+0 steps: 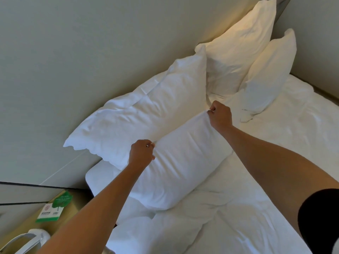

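The person stood at the side of the bed (286, 154) with both bare arms stretched out over it. The left grip (141, 154) was closed on one top corner of a white pillow (179, 162), fingers curled tight into the cloth. The right grip (220, 114) pinched the other top corner the same way. The pillow stood on its long edge on the bed, close to the head edge and toward the corner beside the bench (77, 206), its top edge stretched between the two grips.

Just behind it a larger pillow (143, 116) leaned against the wall (73, 61), and the two looked to be touching. Farther along the head edge a tall pillow (238, 48) stood against the wall, with a smaller pillow (269, 76) propped in front of it. A rumpled white duvet (201, 222) lay bunched below the held pillow, toward the near edge of the bed.

On the wooden bench lay a green-and-white card (48, 215) with a green leaf-shaped tag (63, 199) at its upper end. At the bench's near corner sat a white handled thing (23, 241), too cut off to name. A black sleeve (321, 217) covered the right upper arm.
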Action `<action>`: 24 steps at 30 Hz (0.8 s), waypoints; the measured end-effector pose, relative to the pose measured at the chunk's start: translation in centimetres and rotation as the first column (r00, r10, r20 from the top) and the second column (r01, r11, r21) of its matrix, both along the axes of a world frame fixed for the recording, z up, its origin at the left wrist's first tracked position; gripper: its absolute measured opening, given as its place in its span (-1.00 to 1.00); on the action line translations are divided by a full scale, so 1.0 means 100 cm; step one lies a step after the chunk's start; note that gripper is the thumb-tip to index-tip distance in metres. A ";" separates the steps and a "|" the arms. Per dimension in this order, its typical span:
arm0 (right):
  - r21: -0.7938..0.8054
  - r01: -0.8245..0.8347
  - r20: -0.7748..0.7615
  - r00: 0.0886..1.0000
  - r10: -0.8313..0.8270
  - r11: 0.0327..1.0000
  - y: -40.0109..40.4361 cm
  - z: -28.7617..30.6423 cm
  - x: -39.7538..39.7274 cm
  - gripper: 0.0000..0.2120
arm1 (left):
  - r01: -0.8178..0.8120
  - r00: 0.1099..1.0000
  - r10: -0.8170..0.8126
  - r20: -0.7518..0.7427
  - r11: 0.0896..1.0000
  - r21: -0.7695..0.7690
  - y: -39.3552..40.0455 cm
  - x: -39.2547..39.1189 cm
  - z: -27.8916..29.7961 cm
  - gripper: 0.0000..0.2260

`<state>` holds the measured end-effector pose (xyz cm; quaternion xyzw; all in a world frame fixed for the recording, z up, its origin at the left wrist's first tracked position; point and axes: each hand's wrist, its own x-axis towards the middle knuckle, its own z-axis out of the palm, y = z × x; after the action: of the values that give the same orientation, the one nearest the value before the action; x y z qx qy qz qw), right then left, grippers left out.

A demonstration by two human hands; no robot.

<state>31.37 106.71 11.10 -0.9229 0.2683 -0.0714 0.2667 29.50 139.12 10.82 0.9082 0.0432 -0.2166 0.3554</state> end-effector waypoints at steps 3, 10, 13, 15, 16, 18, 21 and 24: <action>0.007 -0.049 0.002 0.999 0.049 0.999 0.014 -0.008 0.012 -0.96 | -0.011 1.000 0.011 0.025 1.000 0.012 0.005 0.015 -0.011 -0.81; 0.109 -0.207 -0.228 0.947 0.227 0.972 0.089 -0.072 -0.059 -0.35 | -0.005 1.000 0.006 0.029 1.000 -0.017 0.004 0.034 -0.029 -0.77; 0.149 -0.211 -0.334 0.909 0.250 0.966 0.118 -0.094 -0.094 -0.32 | 0.061 0.998 -0.061 0.025 0.998 0.013 0.006 0.033 -0.028 -0.68; 0.180 -0.193 -0.365 0.897 0.247 0.965 0.132 -0.099 -0.105 -0.31 | 0.152 0.988 -0.154 0.026 0.987 0.050 0.008 0.025 -0.028 -0.55; 0.193 -0.187 -0.373 0.894 0.248 0.963 0.138 -0.099 -0.107 -0.31 | 0.198 0.979 -0.201 0.040 0.978 0.071 0.009 0.018 -0.029 -0.49; 0.223 -0.174 -0.391 0.885 0.252 0.959 0.144 -0.097 -0.109 -0.31 | 0.276 0.956 -0.283 0.073 0.956 0.102 0.015 0.003 -0.032 -0.41; 0.253 -0.171 -0.433 0.860 0.269 0.952 0.147 -0.089 -0.109 -0.33 | 0.370 0.922 -0.381 0.064 0.919 0.133 0.025 -0.020 -0.039 -0.37; 0.275 -0.182 -0.455 0.840 0.295 0.944 0.142 -0.077 -0.111 -0.36 | 0.464 0.882 -0.471 -0.002 0.869 0.170 0.033 -0.034 -0.049 -0.36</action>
<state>20.26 120.93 3.35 -0.9013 0.2156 0.2290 0.2977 26.10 142.47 5.95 0.9221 -0.1669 -0.2738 0.2164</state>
